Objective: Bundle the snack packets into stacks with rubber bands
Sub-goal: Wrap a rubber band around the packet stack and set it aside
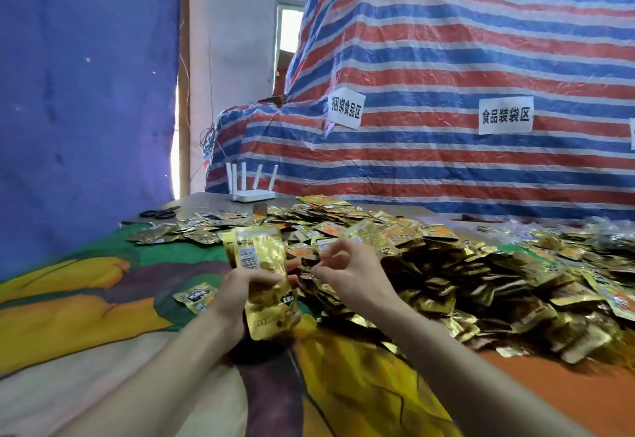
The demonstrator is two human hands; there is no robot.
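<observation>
The stack of gold packets [264, 275] stands upright just above the cloth-covered worktop [86, 299], gripped round its lower half by the left hand [233, 295]. No rubber band shows on it, so the step in hand looks like gathering and squaring the stack before banding. The right hand [347, 273] hovers just beside the stack, fingers curled and thumb near the forefinger; whether it pinches a band or nothing at all is too small to tell. Beyond it spreads the loose pile of packets [464, 282]. The next move probably calls for stretching a band over the stack's top, the left hand holding the edges aligned. Scissors [159, 212] and a router [252, 194] sit at the far edge
</observation>
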